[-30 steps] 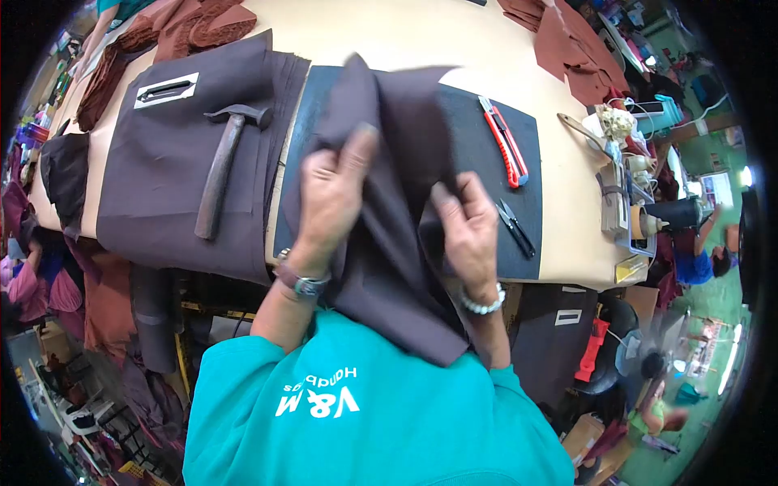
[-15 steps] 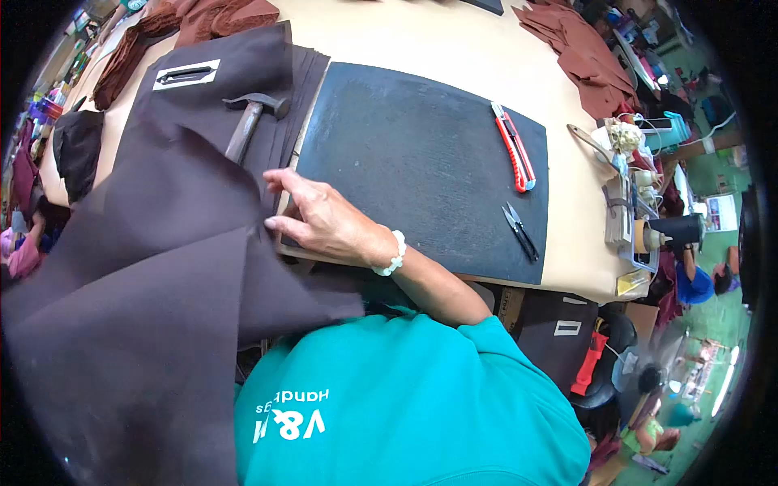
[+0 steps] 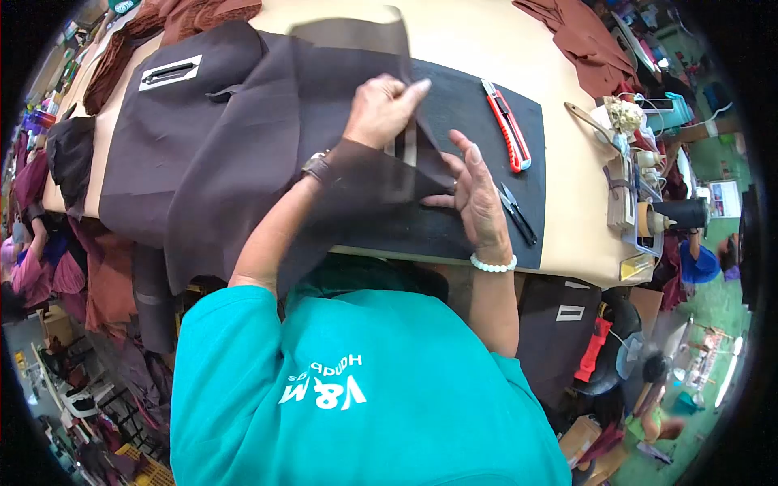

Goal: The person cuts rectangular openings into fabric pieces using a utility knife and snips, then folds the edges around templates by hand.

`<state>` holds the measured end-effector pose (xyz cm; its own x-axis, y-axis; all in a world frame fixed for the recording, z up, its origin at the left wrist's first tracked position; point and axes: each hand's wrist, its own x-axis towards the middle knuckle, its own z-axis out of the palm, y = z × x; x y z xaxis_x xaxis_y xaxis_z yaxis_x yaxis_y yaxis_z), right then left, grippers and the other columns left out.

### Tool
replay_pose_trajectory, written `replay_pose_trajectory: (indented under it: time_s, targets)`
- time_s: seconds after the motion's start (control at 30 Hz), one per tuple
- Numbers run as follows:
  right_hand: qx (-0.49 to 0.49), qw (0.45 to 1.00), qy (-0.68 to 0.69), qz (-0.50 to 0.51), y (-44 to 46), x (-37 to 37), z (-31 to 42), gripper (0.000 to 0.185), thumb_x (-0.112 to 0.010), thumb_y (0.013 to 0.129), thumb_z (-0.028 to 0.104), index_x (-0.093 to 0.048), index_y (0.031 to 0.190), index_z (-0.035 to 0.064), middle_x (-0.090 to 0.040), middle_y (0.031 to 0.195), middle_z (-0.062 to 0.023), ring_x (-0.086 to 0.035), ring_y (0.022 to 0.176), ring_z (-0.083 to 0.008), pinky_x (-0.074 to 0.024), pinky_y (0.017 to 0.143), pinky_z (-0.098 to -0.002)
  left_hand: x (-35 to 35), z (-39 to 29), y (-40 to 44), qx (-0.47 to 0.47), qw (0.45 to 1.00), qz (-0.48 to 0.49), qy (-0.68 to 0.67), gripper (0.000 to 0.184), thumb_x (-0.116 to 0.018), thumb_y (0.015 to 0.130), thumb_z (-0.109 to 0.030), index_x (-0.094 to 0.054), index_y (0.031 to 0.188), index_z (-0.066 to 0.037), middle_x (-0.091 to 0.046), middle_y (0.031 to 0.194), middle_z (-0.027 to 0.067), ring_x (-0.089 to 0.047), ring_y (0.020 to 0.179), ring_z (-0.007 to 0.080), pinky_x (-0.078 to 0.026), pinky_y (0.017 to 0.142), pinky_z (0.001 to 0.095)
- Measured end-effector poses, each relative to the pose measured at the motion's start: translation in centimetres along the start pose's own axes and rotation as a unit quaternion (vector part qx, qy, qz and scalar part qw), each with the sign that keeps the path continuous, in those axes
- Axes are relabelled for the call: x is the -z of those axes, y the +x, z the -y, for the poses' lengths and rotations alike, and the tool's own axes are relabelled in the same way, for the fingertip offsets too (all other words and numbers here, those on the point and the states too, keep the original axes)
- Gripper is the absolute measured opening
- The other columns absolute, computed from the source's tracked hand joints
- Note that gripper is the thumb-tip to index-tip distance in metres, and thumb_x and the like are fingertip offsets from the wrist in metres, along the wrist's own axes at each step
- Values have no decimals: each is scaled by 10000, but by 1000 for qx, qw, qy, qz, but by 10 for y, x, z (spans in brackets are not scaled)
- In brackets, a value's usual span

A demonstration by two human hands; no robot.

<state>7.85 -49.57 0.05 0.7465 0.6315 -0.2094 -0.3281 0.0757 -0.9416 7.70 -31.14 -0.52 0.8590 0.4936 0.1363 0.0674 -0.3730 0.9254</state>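
A large dark brown fabric sheet (image 3: 243, 154) is spread over the left part of the black cutting mat (image 3: 454, 97), its far edge blurred by motion. My left hand (image 3: 379, 109), with a watch at the wrist, is closed on a fold of this sheet. To its right, my right hand (image 3: 480, 198) is open over the mat, fingers apart and pointing at the sheet's right edge; whether they touch it is unclear. Near the right hand lie small black-handled snips (image 3: 519, 215). A red utility knife (image 3: 507, 125) rests farther back. The hammer is mostly covered by the sheet.
Brown fabric pieces (image 3: 587, 53) are piled at the back right. A holder with supplies (image 3: 644, 223), a spool and a brush (image 3: 590, 121) stands at the table's right edge. More dark fabric with a pale-framed slot (image 3: 170, 73) lies left. Other people sit at both sides.
The brown sheet has swung from the left onto the mat, covering most of the hammer. My left hand has come into view holding it. My right hand has moved right.
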Motion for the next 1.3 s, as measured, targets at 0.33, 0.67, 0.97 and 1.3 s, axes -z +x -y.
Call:
replay_pose_trajectory:
  time_s: [0.33, 0.67, 0.97, 1.3]
  targets:
    - [137, 960, -242, 35, 11, 7, -9, 724, -560, 722, -9, -244, 1373, -18, -438, 1296, -240, -406, 1235, -276, -272, 1056, -340, 65, 11, -51, -217, 906, 156, 328, 680, -683, 738, -451, -479, 1266, -74, -413, 1339, 186, -338, 1281, 344, -309, 1031, 447]
    - [125, 892, -432, 50, -87, 22, 19, 358, -552, 714, -52, -591, 1069, -28, -600, 1035, -164, -590, 966, -289, -446, 849, -319, 49, 13, -126, -71, 901, 83, 421, 983, -656, 629, -650, -361, 1355, -57, -252, 1430, 202, -171, 1340, 385, -143, 1051, 581]
    - [202, 815, -528, -125, -101, 32, -5, 199, -550, 759, -45, -638, 935, -22, -591, 942, -173, -601, 795, -291, -460, 703, -335, 14, 8, -144, -127, 902, 66, 407, 689, -571, 779, -560, -467, 1300, -121, -300, 1409, 171, -197, 1324, 392, -131, 990, 679]
    - [181, 773, -553, -252, -122, 66, 1, 165, -552, 782, -50, -641, 917, -19, -591, 908, -135, -603, 788, -261, -470, 706, -327, 6, 5, -134, -118, 899, 55, 418, 692, -586, 783, -538, -453, 1293, -90, -314, 1411, 155, -219, 1322, 379, -156, 991, 669]
